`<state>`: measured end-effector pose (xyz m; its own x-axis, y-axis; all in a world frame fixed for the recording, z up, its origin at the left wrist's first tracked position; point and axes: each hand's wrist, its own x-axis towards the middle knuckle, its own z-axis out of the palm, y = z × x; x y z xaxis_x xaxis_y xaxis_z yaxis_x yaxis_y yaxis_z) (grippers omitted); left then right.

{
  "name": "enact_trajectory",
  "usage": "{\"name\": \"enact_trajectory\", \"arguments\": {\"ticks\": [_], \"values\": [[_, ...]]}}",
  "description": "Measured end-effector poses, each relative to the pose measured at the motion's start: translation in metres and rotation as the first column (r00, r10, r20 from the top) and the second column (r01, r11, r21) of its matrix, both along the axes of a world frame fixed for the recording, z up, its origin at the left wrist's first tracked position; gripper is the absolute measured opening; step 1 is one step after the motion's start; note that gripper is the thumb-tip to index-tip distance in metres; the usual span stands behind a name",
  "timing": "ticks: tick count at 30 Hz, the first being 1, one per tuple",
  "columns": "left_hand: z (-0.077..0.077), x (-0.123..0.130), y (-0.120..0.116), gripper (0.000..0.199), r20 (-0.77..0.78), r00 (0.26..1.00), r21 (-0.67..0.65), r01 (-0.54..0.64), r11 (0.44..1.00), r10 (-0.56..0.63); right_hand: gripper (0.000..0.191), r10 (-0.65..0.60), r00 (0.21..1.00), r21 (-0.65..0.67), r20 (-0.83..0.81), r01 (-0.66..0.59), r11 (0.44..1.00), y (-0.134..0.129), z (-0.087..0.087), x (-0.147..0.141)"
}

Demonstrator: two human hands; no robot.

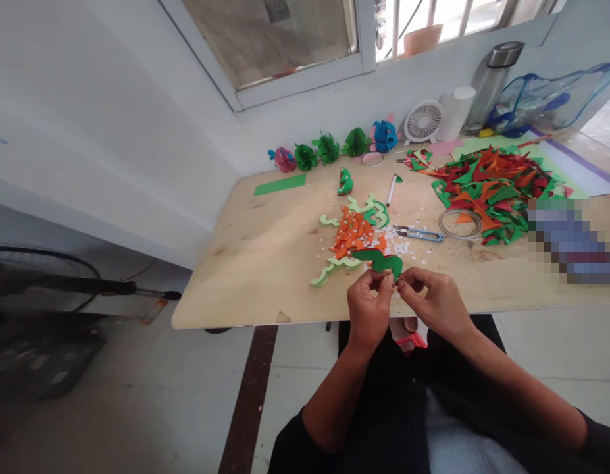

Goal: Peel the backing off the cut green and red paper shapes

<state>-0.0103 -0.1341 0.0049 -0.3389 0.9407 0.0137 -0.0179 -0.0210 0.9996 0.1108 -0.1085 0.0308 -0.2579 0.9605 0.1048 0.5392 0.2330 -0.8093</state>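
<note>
My left hand (pixel 368 306) pinches the lower end of a wavy green paper piece (pixel 381 260) with red along its edge, held over the table's front edge. Beside it, my right hand (pixel 430 296) has thumb and forefinger pressed together close to the same end; whatever lies between those fingertips is too small to make out. Just beyond the hands lie orange paper pieces (pixel 351 234), white paper bits (pixel 401 247) and pale green wavy strips (pixel 329 270). Blue-handled snips (pixel 419 234) rest to the right of them.
A roll of tape (pixel 460 224) lies by a large heap of red, orange and green scraps (pixel 502 184). Several paper figures (pixel 328 149) line the wall, with a small fan (pixel 423 123) and a bottle (pixel 493 89) farther right. A white pen (pixel 392 189) lies mid-table.
</note>
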Motion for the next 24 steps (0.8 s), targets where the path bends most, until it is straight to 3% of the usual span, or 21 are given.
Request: {"name": "enact_trajectory", "arguments": {"ticks": [5,10,13,16,19,24], "values": [[0.004,-0.005,0.007,0.018,0.261,0.965,-0.143,0.029,0.989,0.010,0.020,-0.011,0.999,-0.055,-0.035,0.009,0.998,0.007,-0.006,0.015],[0.008,-0.007,0.010,0.021,0.395,0.918,-0.204,0.065,0.977,0.022,0.023,-0.042,0.996,-0.022,0.081,0.044,0.999,0.011,-0.023,0.035],[0.010,-0.006,0.012,0.021,0.401,0.916,-0.207,0.080,0.975,0.010,0.010,-0.051,0.997,0.042,0.051,0.049,0.998,0.010,-0.032,0.039],[0.011,-0.006,0.013,0.018,0.375,0.927,-0.191,0.097,0.977,-0.018,0.013,-0.004,1.000,0.067,0.002,0.004,0.998,0.010,-0.032,0.039],[0.014,-0.007,0.015,0.018,0.328,0.942,-0.194,0.140,0.971,-0.070,0.022,0.035,0.997,-0.032,-0.071,-0.037,0.999,0.013,-0.024,0.038],[0.019,-0.013,0.020,0.019,0.261,0.940,-0.193,0.275,0.942,-0.221,0.031,0.035,0.929,-0.241,-0.368,-0.132,0.962,0.022,-0.010,0.030]]}}
